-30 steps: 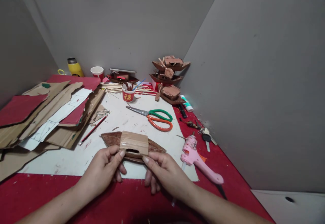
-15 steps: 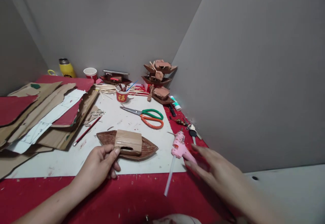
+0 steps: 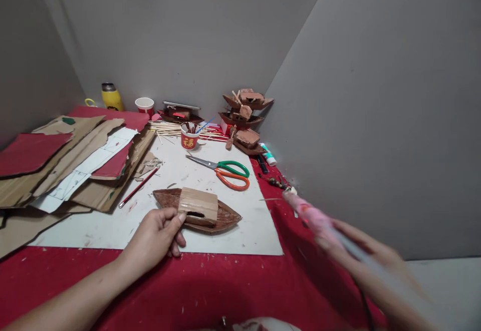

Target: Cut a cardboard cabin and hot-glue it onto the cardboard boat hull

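A small cardboard model boat (image 3: 198, 210), with a brown hull and a lighter curved roof, rests on the white sheet (image 3: 244, 238). My left hand (image 3: 160, 233) pinches the near left edge of its roof and side between thumb and fingers. Off to the right, my right hand (image 3: 361, 251) grips a pink hot glue gun (image 3: 311, 216), raised above the red table and blurred by motion. A clear glue stick trails from the gun's back end. The right fingers are partly smeared.
Orange-and-green scissors (image 3: 229, 172) lie behind the boat. Stacked cardboard pieces (image 3: 86, 171) and a red pencil (image 3: 139, 187) are at left. Behind stand a red paper cup (image 3: 190, 138), a yellow bottle (image 3: 112, 98) and several finished boats (image 3: 248, 105). A grey wall (image 3: 379, 120) borders the right side.
My right hand has taken hold of the glue gun and lifted it off the table toward the right. My left hand still holds the boat. The view has shifted slightly.
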